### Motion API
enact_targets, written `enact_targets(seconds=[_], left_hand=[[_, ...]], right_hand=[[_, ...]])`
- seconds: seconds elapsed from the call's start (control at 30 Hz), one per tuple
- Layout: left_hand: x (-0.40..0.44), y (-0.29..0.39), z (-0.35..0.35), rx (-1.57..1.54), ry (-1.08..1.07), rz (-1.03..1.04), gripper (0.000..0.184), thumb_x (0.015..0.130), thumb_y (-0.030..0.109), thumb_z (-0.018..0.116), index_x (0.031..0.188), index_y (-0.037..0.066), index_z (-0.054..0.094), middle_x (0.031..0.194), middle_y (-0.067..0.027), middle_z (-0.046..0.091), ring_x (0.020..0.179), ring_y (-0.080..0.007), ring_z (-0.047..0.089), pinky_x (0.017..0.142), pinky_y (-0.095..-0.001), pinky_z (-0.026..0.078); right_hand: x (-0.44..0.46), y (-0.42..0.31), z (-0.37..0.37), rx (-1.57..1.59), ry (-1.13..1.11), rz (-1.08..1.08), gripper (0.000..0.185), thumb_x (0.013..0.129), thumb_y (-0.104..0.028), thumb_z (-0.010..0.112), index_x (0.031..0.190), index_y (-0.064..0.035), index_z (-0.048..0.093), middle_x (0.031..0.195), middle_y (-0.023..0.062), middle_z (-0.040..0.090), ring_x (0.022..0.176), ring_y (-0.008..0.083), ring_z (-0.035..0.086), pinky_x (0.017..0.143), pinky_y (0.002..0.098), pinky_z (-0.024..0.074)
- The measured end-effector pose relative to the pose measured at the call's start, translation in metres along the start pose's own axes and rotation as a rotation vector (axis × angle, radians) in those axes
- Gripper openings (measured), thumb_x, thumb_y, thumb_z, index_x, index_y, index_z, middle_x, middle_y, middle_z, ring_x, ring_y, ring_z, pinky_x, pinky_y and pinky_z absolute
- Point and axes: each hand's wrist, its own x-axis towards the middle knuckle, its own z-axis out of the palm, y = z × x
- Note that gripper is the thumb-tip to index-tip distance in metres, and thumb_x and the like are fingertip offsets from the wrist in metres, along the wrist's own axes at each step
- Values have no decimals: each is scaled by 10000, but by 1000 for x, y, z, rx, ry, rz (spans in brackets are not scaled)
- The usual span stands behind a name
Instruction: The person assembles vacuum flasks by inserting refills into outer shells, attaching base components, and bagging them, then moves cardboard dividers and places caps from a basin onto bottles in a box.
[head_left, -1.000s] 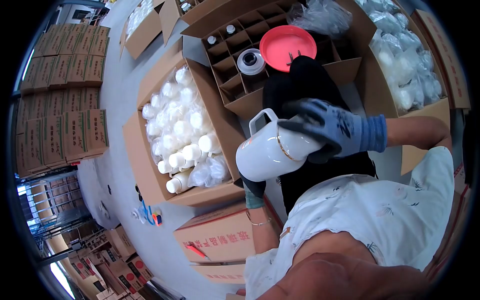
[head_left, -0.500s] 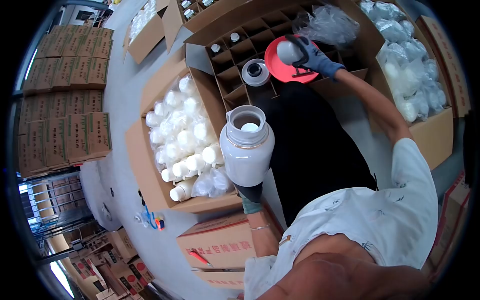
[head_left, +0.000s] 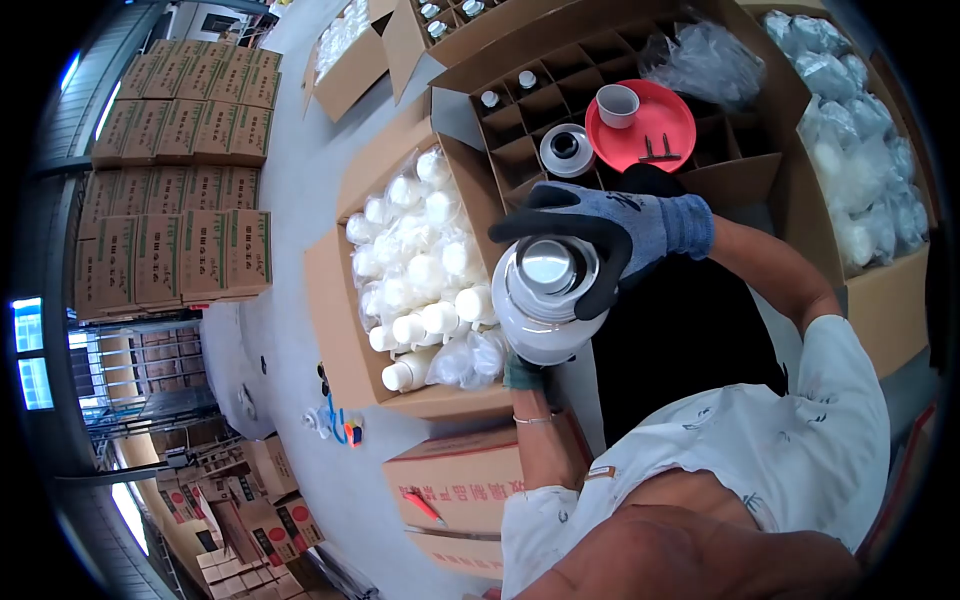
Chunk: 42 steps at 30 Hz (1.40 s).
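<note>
A white pot (head_left: 545,330) stands upright in front of me, its mouth toward the camera, with a shiny silvery round piece (head_left: 548,267) at the top. My right hand (head_left: 610,235), in a blue-grey glove with dark fingers, curls around the pot's upper rim. My left hand (head_left: 525,373) is under the pot; only its green cuff shows clearly and its fingers are hidden. Beyond them, a red round tray (head_left: 625,148) holds a white cup (head_left: 617,106) and small dark metal pieces (head_left: 660,150). A white lid with a black centre (head_left: 567,150) lies left of the tray.
A divided carton (head_left: 740,185) sits under the tray, with plastic bags (head_left: 705,65) on it. Left is an open carton (head_left: 455,402) of wrapped white bottles; another (head_left: 885,310) of bagged items stands right. A red cutter (head_left: 424,507) lies on a closed box (head_left: 460,465). Stacked cartons (head_left: 190,180) stand far left.
My right hand has left the red tray and come back to the pot's top. The white cup now stands on the tray. A silvery piece covers the pot's mouth, and the view has shifted left.
</note>
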Motion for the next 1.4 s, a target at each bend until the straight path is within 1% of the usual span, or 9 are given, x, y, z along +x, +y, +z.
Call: enact_targets(seconds=[0.37,0.7,0.83,1.0,1.07,1.17,1.2,1.27,1.4], left_hand=[[-20,29,39,7,54,135,534,807,157,673,1293,43,484,1239,-135,560,1165,-266,510,999,-400,398],[-21,23,22,-64,-43,-18,458,829,132,625,1257,22,502,1185,-152,586,1062,-289,561,915,-378,443],[-12,21,4,-105,-117,-83,430,838,122,605,1242,13,510,1164,-159,596,1020,-299,582,881,-369,461],[57,13,-119,10,-313,-4,395,849,109,581,1224,2,519,1137,-168,609,968,-310,607,838,-358,483],[120,60,-154,-54,-369,135,382,854,104,571,1217,-2,523,1126,-171,615,948,-315,618,821,-354,492],[182,144,-136,-80,-564,185,219,837,146,562,1019,24,565,881,-142,636,826,-338,625,733,-401,498],[179,146,-120,14,-523,287,218,820,178,581,983,35,564,881,-139,643,797,-308,641,698,-397,509],[183,172,-95,175,-837,203,106,820,109,525,889,40,568,867,-180,643,777,-327,640,686,-421,504],[159,165,-45,30,-1121,368,239,794,197,594,944,11,577,843,-158,635,739,-296,644,627,-395,512]], right_hand=[[-15,-13,27,11,428,50,576,634,-229,794,1128,-40,566,1097,120,599,1003,255,596,910,363,450],[-23,-25,28,40,304,-54,619,615,-279,823,1134,-59,566,1056,100,601,964,257,599,853,354,474],[-46,-7,28,111,352,53,728,611,-269,840,1223,-58,505,1143,110,554,1045,249,553,935,360,437],[-128,-7,46,17,392,267,841,647,-224,822,1335,-31,378,1276,162,457,1206,300,445,1034,381,357],[-159,-18,44,-366,203,383,660,692,-258,786,1242,-50,486,1202,165,520,1130,337,506,976,390,412],[-166,-20,7,-399,-231,387,469,721,-283,756,1097,-63,580,1078,146,587,1009,344,564,881,408,461],[-159,-17,-4,-340,-101,437,419,735,-274,744,1060,-61,590,1038,135,598,971,334,575,854,408,467],[-139,-3,-25,-221,153,534,321,761,-257,722,987,-58,610,957,115,618,896,313,597,800,408,478],[-111,101,-52,-440,248,481,243,843,-223,640,1012,-52,606,943,123,623,901,293,598,809,384,470]])
